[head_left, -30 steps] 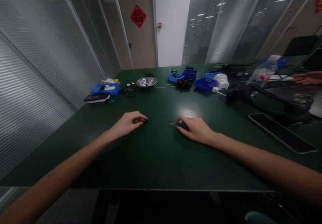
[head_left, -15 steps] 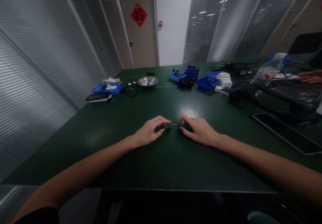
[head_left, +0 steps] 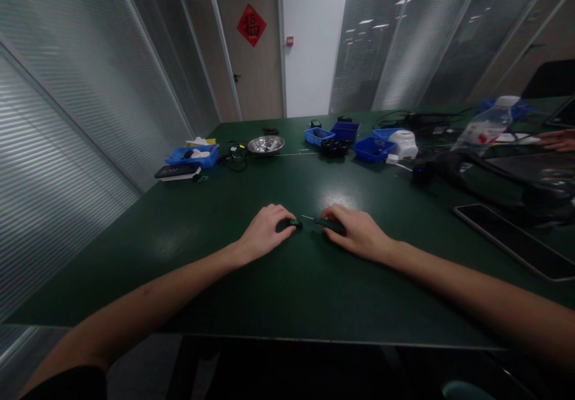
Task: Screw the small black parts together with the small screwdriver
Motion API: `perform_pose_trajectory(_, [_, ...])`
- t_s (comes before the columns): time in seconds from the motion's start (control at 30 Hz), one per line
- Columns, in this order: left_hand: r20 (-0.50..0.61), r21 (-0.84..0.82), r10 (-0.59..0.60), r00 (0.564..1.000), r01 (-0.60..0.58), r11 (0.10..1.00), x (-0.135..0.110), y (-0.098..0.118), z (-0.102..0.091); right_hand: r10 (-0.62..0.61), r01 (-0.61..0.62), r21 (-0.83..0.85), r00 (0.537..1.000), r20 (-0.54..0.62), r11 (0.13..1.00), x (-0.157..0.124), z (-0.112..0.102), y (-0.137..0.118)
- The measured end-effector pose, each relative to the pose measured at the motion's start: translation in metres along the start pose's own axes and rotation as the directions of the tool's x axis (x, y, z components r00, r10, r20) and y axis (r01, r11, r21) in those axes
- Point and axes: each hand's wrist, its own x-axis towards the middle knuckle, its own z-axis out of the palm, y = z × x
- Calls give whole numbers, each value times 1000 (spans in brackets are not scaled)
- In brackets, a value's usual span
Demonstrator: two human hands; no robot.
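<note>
My left hand (head_left: pixel 268 232) pinches a small dark part with a green face (head_left: pixel 295 224) between thumb and fingers, low over the table; its exact kind is too small to make out. In my right hand (head_left: pixel 354 230) lies a screwdriver (head_left: pixel 330 226), its dark handle gripped by thumb and fingers. The thin metal shaft points left and slightly up, its tip just above and right of the small part, apart from it. Part of the handle is hidden by my palm.
On the green table (head_left: pixel 251 304) stand a steel bowl (head_left: pixel 266 145) and blue trays (head_left: pixel 193 157) at the back. To the right are a phone-like black slab (head_left: pixel 516 241), a dark headset-like device (head_left: pixel 494 178), a plastic bottle (head_left: pixel 487 126) and another person's hand (head_left: pixel 559 140).
The screwdriver's tip has swung upward, away from the small part. My left hand has shifted a little left and up, still holding the part.
</note>
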Motion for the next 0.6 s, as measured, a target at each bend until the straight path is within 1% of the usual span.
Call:
perform_pose_trajectory(0.2, [5, 24, -68, 998, 68, 997, 0, 2, -4, -54, 52, -25, 995, -82, 998, -1, -4, -2])
perform_pose_trajectory(0.4, [5, 47, -94, 996, 94, 994, 0, 4, -5, -74, 71, -60, 996, -56, 996, -1, -2, 0])
perform_pose_trajectory(0.6, [22, 51, -81, 997, 79, 996, 0, 5, -6, -79, 75, -65, 995, -55, 995, -1, -1, -1])
